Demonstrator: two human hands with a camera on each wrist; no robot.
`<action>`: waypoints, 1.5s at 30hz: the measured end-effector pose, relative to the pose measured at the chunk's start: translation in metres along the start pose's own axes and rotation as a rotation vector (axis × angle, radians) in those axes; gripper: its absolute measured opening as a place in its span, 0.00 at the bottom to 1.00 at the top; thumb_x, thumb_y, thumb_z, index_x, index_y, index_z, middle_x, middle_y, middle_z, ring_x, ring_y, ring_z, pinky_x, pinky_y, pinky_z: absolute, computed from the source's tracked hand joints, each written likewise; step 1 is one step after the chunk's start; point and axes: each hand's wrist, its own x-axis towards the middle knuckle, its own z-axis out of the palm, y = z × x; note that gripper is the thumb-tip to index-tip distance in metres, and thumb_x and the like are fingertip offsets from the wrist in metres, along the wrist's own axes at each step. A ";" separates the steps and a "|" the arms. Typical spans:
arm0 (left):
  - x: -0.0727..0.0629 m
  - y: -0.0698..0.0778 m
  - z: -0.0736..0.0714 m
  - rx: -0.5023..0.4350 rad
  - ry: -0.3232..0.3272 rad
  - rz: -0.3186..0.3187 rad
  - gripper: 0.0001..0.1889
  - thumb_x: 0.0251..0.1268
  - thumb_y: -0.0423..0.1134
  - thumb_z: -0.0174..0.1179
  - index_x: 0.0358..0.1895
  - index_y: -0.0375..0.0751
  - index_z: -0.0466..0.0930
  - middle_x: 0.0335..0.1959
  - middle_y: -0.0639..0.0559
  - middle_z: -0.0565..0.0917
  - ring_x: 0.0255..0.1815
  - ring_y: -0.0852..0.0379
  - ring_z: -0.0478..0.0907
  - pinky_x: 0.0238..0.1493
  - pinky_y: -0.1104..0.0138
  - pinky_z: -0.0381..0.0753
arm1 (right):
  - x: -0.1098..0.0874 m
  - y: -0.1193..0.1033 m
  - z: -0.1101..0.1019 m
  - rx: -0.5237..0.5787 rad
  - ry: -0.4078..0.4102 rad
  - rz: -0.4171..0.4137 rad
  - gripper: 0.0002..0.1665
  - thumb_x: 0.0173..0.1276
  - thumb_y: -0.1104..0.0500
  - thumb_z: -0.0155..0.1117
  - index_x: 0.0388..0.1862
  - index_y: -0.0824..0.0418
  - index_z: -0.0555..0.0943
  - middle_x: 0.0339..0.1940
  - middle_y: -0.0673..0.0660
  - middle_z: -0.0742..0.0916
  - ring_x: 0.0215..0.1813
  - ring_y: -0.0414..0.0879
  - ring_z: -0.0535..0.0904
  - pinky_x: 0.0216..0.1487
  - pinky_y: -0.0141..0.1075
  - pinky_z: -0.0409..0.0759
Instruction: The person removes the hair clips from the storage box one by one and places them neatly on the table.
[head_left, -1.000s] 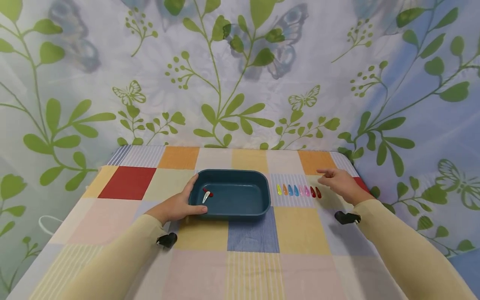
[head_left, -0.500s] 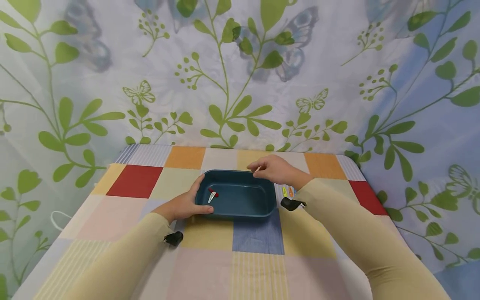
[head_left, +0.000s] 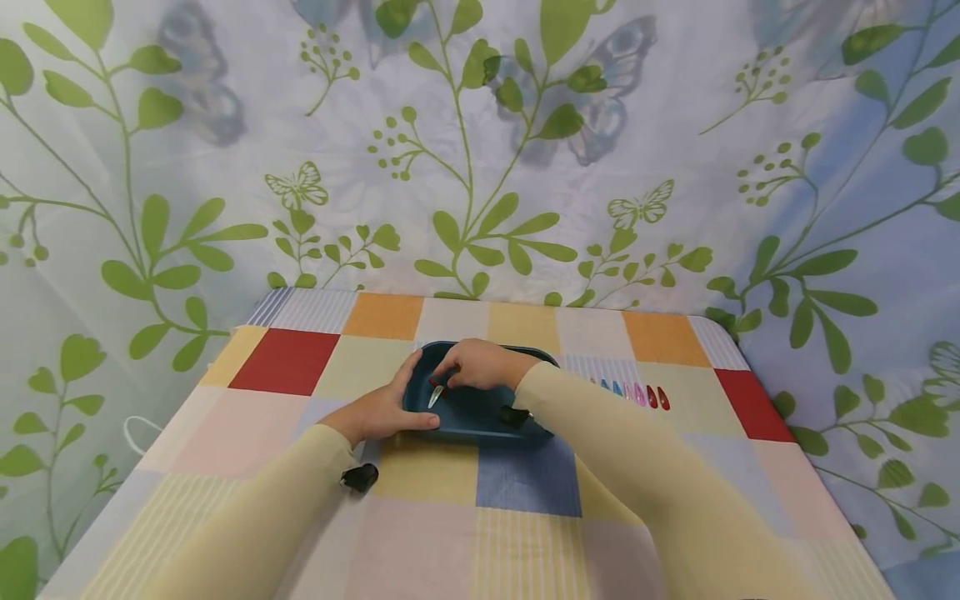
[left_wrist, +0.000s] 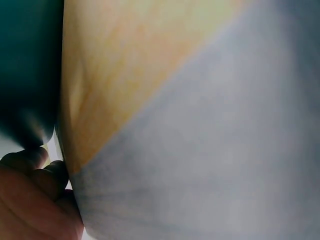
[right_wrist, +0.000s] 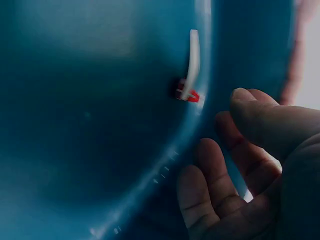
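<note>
My left hand (head_left: pixel 381 410) holds the left end of a dark teal plastic tray (head_left: pixel 480 433), thumb along the front rim and fingers along the side. In the left wrist view, curled fingers (left_wrist: pixel 37 175) touch the tray's corner. Inside the tray, a white snap hair clip (head_left: pixel 434 398) lies across a red hair clip (right_wrist: pixel 192 95). My right hand (head_left: pixel 480 364) reaches over the tray's left part, close to these clips. The right wrist view shows its fingers loosely bent beside the two clips, with nothing visibly held.
Right of the tray lies a row of hair clips, including blue, a pink one (head_left: pixel 639 394) and a red one (head_left: pixel 663 397); my right sleeve (head_left: pixel 600 433) hides part of it. A patchwork cloth (head_left: pixel 285 362) covers the table. A leaf-patterned curtain (head_left: pixel 337 233) hangs behind.
My right hand has moved left from beyond the row of clips, across the tray's right rim, to the clips in the tray. The left hand stays on the tray.
</note>
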 end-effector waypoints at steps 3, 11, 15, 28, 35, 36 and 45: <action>0.002 0.000 0.001 -0.006 0.000 0.001 0.65 0.61 0.66 0.71 0.86 0.67 0.26 0.88 0.40 0.50 0.81 0.36 0.62 0.78 0.37 0.64 | 0.009 0.003 0.008 -0.025 -0.018 -0.015 0.19 0.75 0.60 0.68 0.63 0.51 0.88 0.61 0.49 0.90 0.66 0.44 0.82 0.70 0.40 0.78; 0.001 -0.002 0.003 -0.014 0.002 -0.002 0.65 0.60 0.65 0.72 0.86 0.69 0.26 0.87 0.40 0.53 0.80 0.37 0.64 0.78 0.38 0.64 | 0.026 0.003 0.027 -0.128 -0.040 -0.058 0.16 0.74 0.57 0.70 0.59 0.51 0.90 0.56 0.49 0.90 0.62 0.42 0.83 0.69 0.37 0.79; -0.001 -0.003 0.002 -0.008 0.000 -0.006 0.65 0.60 0.66 0.71 0.86 0.69 0.26 0.87 0.40 0.53 0.80 0.38 0.64 0.78 0.39 0.65 | 0.029 -0.001 0.030 -0.134 -0.048 -0.051 0.15 0.73 0.59 0.71 0.57 0.52 0.91 0.56 0.50 0.90 0.62 0.43 0.83 0.69 0.37 0.80; 0.001 -0.002 0.002 0.012 -0.002 -0.007 0.65 0.62 0.66 0.70 0.86 0.66 0.24 0.87 0.39 0.50 0.80 0.36 0.64 0.76 0.38 0.67 | 0.023 -0.001 0.027 -0.110 -0.022 0.006 0.05 0.73 0.60 0.71 0.43 0.50 0.91 0.42 0.44 0.91 0.45 0.37 0.83 0.55 0.34 0.84; 0.000 -0.002 0.003 0.008 -0.003 -0.010 0.65 0.61 0.66 0.70 0.86 0.66 0.25 0.88 0.39 0.49 0.81 0.35 0.62 0.77 0.37 0.65 | 0.006 0.006 0.020 -0.034 -0.004 0.011 0.12 0.77 0.59 0.67 0.56 0.51 0.88 0.45 0.46 0.90 0.43 0.37 0.82 0.52 0.35 0.83; -0.001 -0.002 0.003 0.006 -0.003 -0.011 0.65 0.61 0.67 0.70 0.86 0.65 0.25 0.88 0.39 0.49 0.81 0.35 0.62 0.77 0.36 0.64 | 0.002 0.007 0.018 -0.017 0.003 0.012 0.14 0.78 0.59 0.66 0.58 0.51 0.87 0.44 0.46 0.89 0.41 0.37 0.82 0.50 0.35 0.83; -0.001 0.001 0.004 0.017 0.009 -0.035 0.66 0.59 0.68 0.71 0.87 0.64 0.26 0.86 0.37 0.53 0.80 0.34 0.63 0.77 0.35 0.65 | -0.041 0.018 -0.005 0.186 0.078 0.064 0.20 0.81 0.61 0.59 0.67 0.61 0.83 0.32 0.58 0.88 0.30 0.42 0.82 0.37 0.34 0.79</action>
